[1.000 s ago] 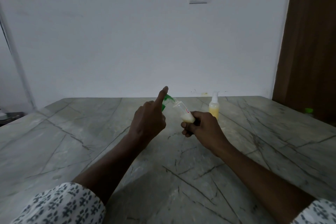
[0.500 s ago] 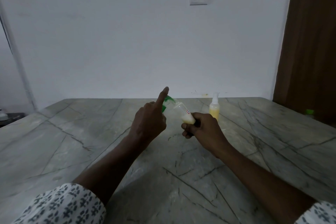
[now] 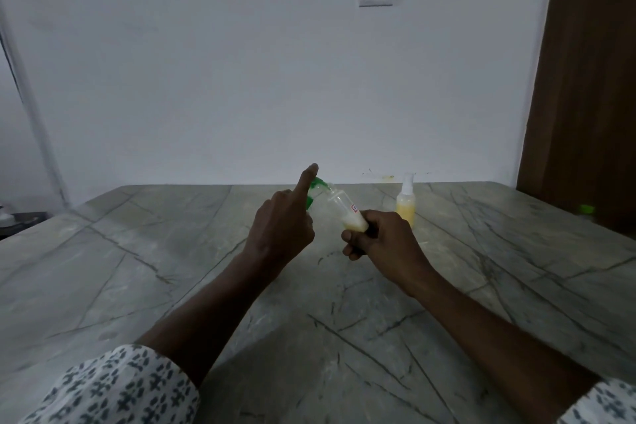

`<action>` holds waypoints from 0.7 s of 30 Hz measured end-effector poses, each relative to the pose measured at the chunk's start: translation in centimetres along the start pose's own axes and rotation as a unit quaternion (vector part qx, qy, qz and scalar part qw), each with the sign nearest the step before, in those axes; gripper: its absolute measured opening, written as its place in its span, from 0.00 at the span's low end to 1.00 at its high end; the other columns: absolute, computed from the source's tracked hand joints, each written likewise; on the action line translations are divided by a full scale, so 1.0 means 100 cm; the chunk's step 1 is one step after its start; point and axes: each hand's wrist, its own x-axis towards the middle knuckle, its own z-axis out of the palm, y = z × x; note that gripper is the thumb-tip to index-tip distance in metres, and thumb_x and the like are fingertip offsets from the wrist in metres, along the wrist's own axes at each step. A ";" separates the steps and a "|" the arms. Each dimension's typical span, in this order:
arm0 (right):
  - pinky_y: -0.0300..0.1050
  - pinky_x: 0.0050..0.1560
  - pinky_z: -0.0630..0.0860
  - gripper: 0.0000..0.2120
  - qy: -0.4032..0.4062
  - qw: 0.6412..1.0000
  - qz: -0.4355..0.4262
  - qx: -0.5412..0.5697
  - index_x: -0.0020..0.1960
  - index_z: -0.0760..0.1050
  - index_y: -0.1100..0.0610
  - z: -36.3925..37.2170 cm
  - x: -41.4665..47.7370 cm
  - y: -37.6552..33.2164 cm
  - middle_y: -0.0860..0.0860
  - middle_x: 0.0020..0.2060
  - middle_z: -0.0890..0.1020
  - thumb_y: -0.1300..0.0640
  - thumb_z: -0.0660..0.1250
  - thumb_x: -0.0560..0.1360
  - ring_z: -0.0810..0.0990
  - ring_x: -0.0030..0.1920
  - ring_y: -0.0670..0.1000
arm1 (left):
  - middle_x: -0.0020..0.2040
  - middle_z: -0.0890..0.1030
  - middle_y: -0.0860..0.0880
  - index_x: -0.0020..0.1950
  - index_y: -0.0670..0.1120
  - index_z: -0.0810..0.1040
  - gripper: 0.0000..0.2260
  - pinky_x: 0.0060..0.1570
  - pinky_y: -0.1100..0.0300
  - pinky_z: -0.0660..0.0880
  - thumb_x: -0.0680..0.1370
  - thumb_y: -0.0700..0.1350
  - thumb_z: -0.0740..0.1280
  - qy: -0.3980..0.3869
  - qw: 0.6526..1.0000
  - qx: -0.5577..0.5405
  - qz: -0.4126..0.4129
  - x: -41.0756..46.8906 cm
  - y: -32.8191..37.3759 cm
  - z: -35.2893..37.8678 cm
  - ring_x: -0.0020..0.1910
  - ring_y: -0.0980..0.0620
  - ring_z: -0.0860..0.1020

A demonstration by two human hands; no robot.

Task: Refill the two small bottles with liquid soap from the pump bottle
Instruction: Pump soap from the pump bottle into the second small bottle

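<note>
1. The right hand (image 3: 382,237) grips the base of a small bottle (image 3: 344,210), its fingers curled round the bottom so that this end is hidden.
2. The bottle is held in the air over the middle of the table (image 3: 137,268), tilted with its mouth up and towards the left. Pale yellow liquid sits in its lower end, and a small label on it is too small to read.
3. The left hand (image 3: 278,224) has its forefinger straight and pointing up. Its other fingers are curled round a green piece (image 3: 318,184) that meets the bottle's mouth.
4. Most of the green piece is behind the left hand, so what it belongs to cannot be made out.
5. A spray bottle (image 3: 406,206) with yellow liquid stands upright near the table's far edge, just beyond the right hand.
6. A small green thing (image 3: 586,208) lies near the table's right edge, dim and blurred.
7. Both patterned sleeves (image 3: 113,389) are cut off by the lower edge of the view.
</note>
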 end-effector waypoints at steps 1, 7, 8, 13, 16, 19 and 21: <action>0.38 0.38 0.81 0.08 0.001 1.000 0.003 -0.001 0.54 0.80 0.60 0.000 0.000 0.001 0.53 0.33 0.86 0.62 0.71 0.75 0.85 0.33 0.48 | 0.49 0.84 0.42 0.79 0.51 0.54 0.39 0.35 0.52 0.80 0.74 0.37 0.69 -0.001 1.000 0.002 -0.004 0.000 0.000 0.000 0.34 0.47 0.79; 0.37 0.38 0.80 0.10 0.000 1.000 0.000 -0.008 0.56 0.79 0.61 -0.001 0.000 0.001 0.53 0.33 0.86 0.63 0.71 0.75 0.85 0.32 0.48 | 0.47 0.83 0.43 0.78 0.52 0.57 0.35 0.38 0.51 0.80 0.75 0.38 0.68 0.011 1.000 -0.003 -0.003 -0.001 0.000 0.000 0.36 0.47 0.79; 0.38 0.38 0.80 0.10 -0.002 1.000 0.000 -0.007 0.56 0.79 0.61 -0.001 0.000 0.001 0.53 0.33 0.86 0.63 0.71 0.75 0.85 0.32 0.48 | 0.47 0.83 0.43 0.78 0.51 0.58 0.34 0.39 0.51 0.79 0.76 0.38 0.68 0.015 1.000 -0.002 -0.002 -0.002 -0.001 0.000 0.37 0.46 0.79; 0.39 0.40 0.81 0.10 -0.008 1.000 -0.005 0.000 0.56 0.79 0.58 0.001 -0.001 -0.002 0.54 0.34 0.86 0.63 0.71 0.75 0.85 0.34 0.49 | 0.50 0.84 0.41 0.73 0.45 0.67 0.28 0.37 0.56 0.77 0.74 0.36 0.70 0.038 0.999 -0.016 0.010 -0.002 0.000 -0.002 0.36 0.47 0.79; 0.40 0.40 0.82 0.08 -0.003 1.000 -0.003 -0.001 0.53 0.79 0.57 0.001 -0.001 -0.002 0.55 0.34 0.86 0.62 0.71 0.75 0.86 0.34 0.50 | 0.51 0.83 0.42 0.77 0.49 0.60 0.33 0.41 0.51 0.80 0.75 0.36 0.69 0.021 1.000 -0.016 0.000 -0.001 0.001 0.000 0.40 0.46 0.80; 0.36 0.36 0.79 0.06 0.004 1.000 0.004 0.001 0.52 0.79 0.58 -0.002 -0.001 0.000 0.54 0.33 0.85 0.63 0.71 0.75 0.85 0.32 0.48 | 0.52 0.80 0.42 0.80 0.54 0.51 0.42 0.40 0.51 0.79 0.72 0.37 0.70 -0.008 1.000 -0.018 0.001 -0.002 0.001 0.001 0.42 0.47 0.78; 0.36 0.36 0.80 0.07 0.005 1.000 0.006 -0.001 0.53 0.80 0.59 -0.003 -0.001 0.001 0.54 0.33 0.86 0.63 0.71 0.75 0.85 0.32 0.48 | 0.53 0.79 0.43 0.80 0.55 0.49 0.46 0.37 0.59 0.76 0.70 0.35 0.71 -0.026 0.999 -0.044 0.012 -0.003 -0.002 -0.002 0.40 0.50 0.76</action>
